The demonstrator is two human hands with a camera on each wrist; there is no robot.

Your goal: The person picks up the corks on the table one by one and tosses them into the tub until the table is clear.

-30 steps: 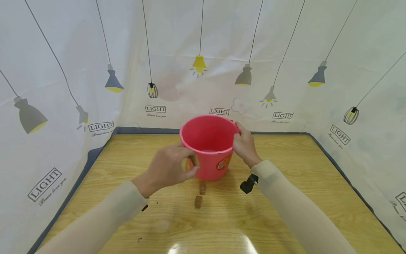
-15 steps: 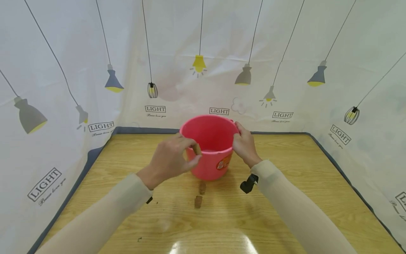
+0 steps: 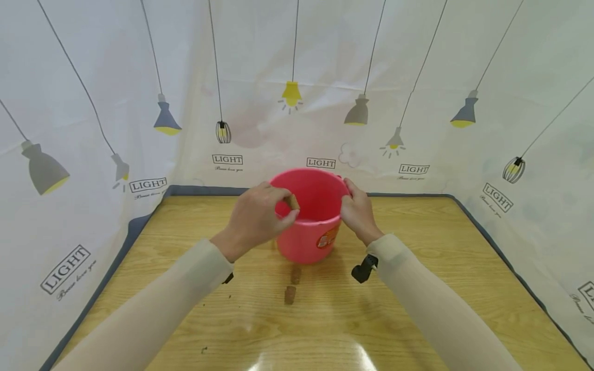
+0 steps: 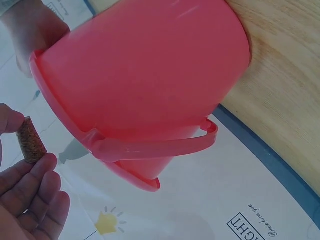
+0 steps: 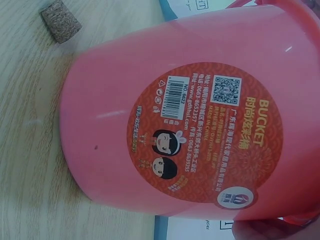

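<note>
A pink plastic bucket (image 3: 306,242) stands on the table with its round label (image 5: 205,135) facing the right wrist camera. My right hand (image 3: 359,211) grips the bucket's right rim; some of its fingers (image 5: 265,229) show low in the right wrist view. Between thumb and fingertips my left hand (image 3: 255,216) pinches a cork stopper (image 4: 31,140) close to the rim's near left side. Another cork (image 5: 61,21) lies on the table near the bucket's base. The bucket's floor is mostly hidden.
The wooden table (image 3: 408,288) reaches back to a white printed curtain (image 3: 260,103) along the sides and rear. The bucket's handle (image 4: 160,149) hangs along its side. Small dark specks (image 3: 204,350) lie at the front left.
My left hand has moved up and right toward the bucket's mouth, and the cork in its fingers has come into clear view. The right hand and the bucket stay in place.
</note>
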